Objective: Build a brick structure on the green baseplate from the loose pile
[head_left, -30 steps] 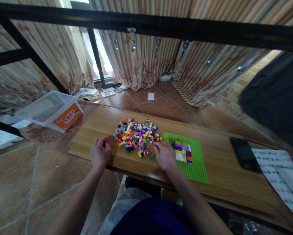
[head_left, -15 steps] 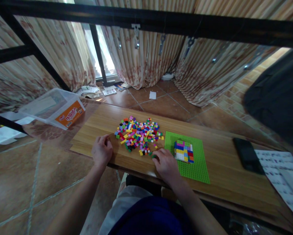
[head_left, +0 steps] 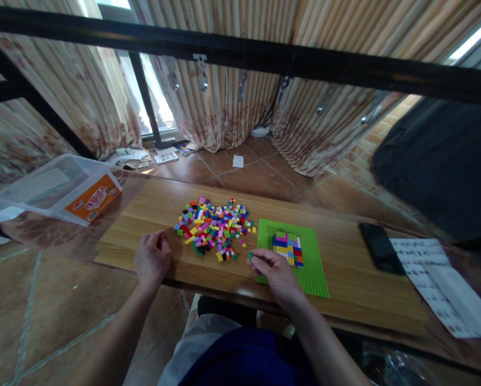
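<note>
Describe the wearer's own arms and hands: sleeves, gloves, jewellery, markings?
Left hand and right hand are ungloved; left forearm and right forearm show no sleeves. No watch, ring, cable or marking that I can make out. Below, a deep blue top and a pale grey garment over the lap.

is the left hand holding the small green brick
No, the right hand pinches the small green brick, well away from the left hand.
</note>
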